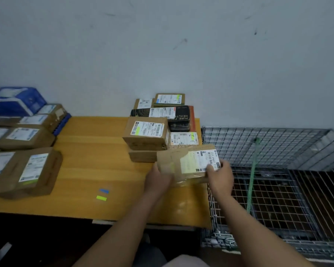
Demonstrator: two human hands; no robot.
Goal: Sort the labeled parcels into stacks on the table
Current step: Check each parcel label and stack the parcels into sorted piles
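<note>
Both hands clamp one flat cardboard parcel (172,158): the left hand (159,177) grips its near-left edge and the right hand (221,175) pinches the label end. It sits at the right edge of the table (96,155), just beside the right-hand stacks (147,132). It should go down level and label up, squared on its matching stack, well away from the wire cage (268,143). The brown card is creased and taped, and the white shipping label (202,160) has a pale yellow-green patch.

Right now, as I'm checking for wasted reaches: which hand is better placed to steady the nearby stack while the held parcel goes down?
Left, probably: the left hand grips the parcel beside the cardboard stack; the right hand holds its label end by the wire cage.
</note>
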